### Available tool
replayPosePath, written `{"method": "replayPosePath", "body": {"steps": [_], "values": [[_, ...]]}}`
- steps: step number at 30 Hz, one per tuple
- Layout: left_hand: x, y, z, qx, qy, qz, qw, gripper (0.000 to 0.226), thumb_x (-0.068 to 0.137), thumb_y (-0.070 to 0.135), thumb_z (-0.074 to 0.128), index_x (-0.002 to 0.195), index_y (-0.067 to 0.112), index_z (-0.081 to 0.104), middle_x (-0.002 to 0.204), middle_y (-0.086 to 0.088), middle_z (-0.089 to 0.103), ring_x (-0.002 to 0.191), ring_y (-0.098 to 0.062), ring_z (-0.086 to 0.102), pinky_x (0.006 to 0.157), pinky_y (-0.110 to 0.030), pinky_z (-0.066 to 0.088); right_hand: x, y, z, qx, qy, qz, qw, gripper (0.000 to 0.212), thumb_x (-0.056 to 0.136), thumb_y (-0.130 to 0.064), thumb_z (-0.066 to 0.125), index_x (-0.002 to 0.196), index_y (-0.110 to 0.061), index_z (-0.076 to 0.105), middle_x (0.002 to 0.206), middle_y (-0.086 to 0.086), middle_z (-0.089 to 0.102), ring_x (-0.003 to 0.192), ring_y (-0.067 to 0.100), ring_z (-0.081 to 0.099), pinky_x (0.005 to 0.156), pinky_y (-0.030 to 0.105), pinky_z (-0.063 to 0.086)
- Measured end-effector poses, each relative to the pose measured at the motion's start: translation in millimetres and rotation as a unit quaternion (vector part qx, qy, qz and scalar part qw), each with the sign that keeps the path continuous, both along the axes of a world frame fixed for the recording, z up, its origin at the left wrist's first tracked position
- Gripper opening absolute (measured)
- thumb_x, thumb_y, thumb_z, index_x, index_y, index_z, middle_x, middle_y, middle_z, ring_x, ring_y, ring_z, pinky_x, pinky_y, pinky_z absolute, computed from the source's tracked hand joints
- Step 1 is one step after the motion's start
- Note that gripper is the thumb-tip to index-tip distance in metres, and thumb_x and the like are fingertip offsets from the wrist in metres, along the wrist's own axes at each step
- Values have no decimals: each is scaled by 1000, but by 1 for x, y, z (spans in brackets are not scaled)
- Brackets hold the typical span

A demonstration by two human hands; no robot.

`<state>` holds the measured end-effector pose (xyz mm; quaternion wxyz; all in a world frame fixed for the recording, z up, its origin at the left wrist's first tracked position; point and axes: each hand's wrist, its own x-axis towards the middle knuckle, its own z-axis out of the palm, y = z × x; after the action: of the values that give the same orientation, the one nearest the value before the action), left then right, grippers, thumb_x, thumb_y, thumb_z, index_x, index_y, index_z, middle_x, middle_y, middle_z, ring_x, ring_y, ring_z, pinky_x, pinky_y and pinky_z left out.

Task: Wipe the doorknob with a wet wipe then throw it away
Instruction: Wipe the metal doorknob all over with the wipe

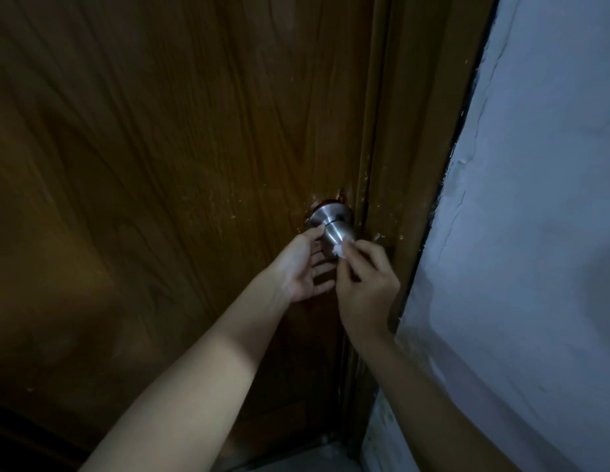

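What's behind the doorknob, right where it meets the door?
Behind the doorknob sits a round metal collar against the wooden door, with chipped wood at its top edge. The left hand and the right hand, pinching the wipe, cover the knob's front end.

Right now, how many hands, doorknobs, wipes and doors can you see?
Hands: 2, the left hand and the right hand
Doorknobs: 1, the metal doorknob
Wipes: 1, the white wet wipe
Doors: 1, the brown door
Total: 5
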<state>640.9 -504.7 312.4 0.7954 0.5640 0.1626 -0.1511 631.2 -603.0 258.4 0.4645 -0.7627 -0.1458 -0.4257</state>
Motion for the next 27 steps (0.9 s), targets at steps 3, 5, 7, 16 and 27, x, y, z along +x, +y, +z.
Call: {"method": "replayPosePath", "body": {"steps": [3, 5, 7, 16, 27], "values": [[1, 0, -2, -2, 2, -2, 1000, 41, 89, 43, 43, 118, 17, 58, 121, -4, 63, 113, -20, 55, 92, -38, 41, -4, -3, -8, -60, -20, 31, 997, 23, 82, -3, 59, 103, 1, 67, 101, 19, 68, 94, 18, 62, 83, 14, 46], [1, 0, -2, -1, 1, -1, 1000, 43, 88, 43, 45, 120, 17, 56, 123, -4, 62, 115, -20, 54, 96, -39, 40, -1, -12, -6, -60, -26, 44, 997, 22, 79, 2, 62, 100, 3, 68, 99, 20, 69, 92, 22, 65, 85, 14, 47], [1, 1, -2, 4, 0, -3, 1000, 44, 88, 43, 44, 123, 17, 55, 125, -4, 60, 117, -20, 52, 103, -42, 36, 2, -16, -1, -48, -26, 35, 998, 21, 77, 5, 65, 98, 2, 69, 96, 20, 69, 90, 21, 64, 85, 10, 45], [0, -1, -1, 17, 0, 9, 1000, 41, 89, 43, 44, 119, 19, 56, 122, -3, 61, 114, -19, 53, 92, -39, 40, 3, -26, 6, -63, -18, 42, 997, 16, 79, -1, 61, 92, 3, 70, 93, 18, 69, 88, 10, 57, 82, 8, 45], [-8, 3, 8, 110, -15, 19, 994, 31, 94, 41, 39, 109, 20, 56, 114, -3, 60, 111, -20, 54, 98, -39, 40, 5, -29, 27, -35, -34, 49, 998, 23, 83, -2, 56, 103, 3, 66, 103, 20, 64, 96, 13, 57, 83, 5, 43]]}}
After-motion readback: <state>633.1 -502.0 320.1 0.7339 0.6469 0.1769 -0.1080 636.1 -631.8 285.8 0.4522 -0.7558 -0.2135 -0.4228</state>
